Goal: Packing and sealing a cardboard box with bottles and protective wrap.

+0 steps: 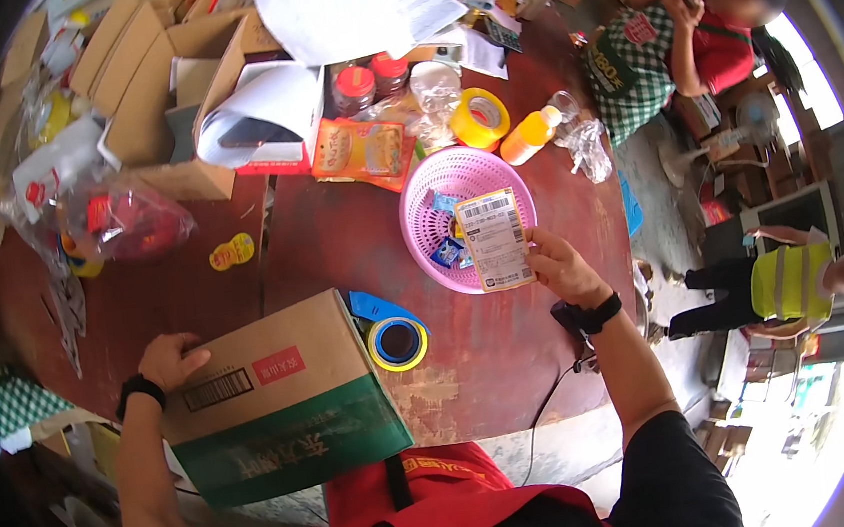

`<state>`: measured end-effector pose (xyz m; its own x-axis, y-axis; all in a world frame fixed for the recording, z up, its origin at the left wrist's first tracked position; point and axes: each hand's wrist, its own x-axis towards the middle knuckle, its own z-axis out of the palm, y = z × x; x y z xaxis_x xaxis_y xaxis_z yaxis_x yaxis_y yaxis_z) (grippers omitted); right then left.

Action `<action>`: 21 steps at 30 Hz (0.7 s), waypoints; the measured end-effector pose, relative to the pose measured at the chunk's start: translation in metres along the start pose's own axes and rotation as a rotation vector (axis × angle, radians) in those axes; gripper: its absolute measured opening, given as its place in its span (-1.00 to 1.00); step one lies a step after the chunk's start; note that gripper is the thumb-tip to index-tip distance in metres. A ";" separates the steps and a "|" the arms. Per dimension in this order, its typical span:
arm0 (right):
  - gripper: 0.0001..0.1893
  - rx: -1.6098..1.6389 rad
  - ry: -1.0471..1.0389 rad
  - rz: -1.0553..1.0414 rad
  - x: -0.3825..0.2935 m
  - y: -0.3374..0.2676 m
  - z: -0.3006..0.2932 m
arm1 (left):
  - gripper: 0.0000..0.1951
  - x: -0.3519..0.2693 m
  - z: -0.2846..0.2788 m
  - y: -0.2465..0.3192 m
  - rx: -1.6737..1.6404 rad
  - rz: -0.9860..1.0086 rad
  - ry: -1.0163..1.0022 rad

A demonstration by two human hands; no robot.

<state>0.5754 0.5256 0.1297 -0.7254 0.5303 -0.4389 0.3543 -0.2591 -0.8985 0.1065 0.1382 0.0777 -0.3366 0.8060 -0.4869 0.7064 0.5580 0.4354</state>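
Between the fingers of my right hand (565,270) is a printed shipping label (497,245) with barcodes, held by its right edge above a pink plastic basket (419,226). Small wrapped packets (447,252) lie inside the basket, partly hidden by the label. My left hand (171,364) rests on the upper left corner of a brown and green cardboard box (291,403), thumb on its face; whether the fingers grip the edge is unclear. Right beside the box, a tape dispenser with a blue part (385,312) and a yellow-rimmed roll (420,343) lies on the red-brown table (477,379).
Behind the basket stand a yellow tape roll (481,119), an orange bottle (531,136), red-lidded jars (355,91) and papers (332,15). Open cartons (142,77) and plastic bags (132,221) crowd the left. Two people (719,49) (789,284) are beyond the table's right edge. A black cable (547,403) hangs near my right arm.
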 end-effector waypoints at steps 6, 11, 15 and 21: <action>-0.64 0.063 0.053 -0.054 -0.023 0.018 -0.011 | -0.23 0.001 0.001 0.004 0.011 0.031 0.010; -0.60 0.161 0.128 -0.070 -0.053 0.036 -0.026 | -0.27 0.002 0.007 0.005 0.034 0.022 0.022; -0.65 0.333 0.324 -0.033 -0.081 0.080 -0.041 | -0.34 -0.002 0.012 0.000 0.092 0.041 0.063; -0.60 -0.847 0.934 0.010 -0.104 0.203 -0.045 | -0.50 -0.014 0.019 -0.004 0.224 0.112 0.313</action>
<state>0.7490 0.4540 -0.0068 -0.1499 0.9882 0.0320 0.8746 0.1476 -0.4618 0.1209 0.1207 0.0684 -0.3993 0.8997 -0.1763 0.8560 0.4347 0.2799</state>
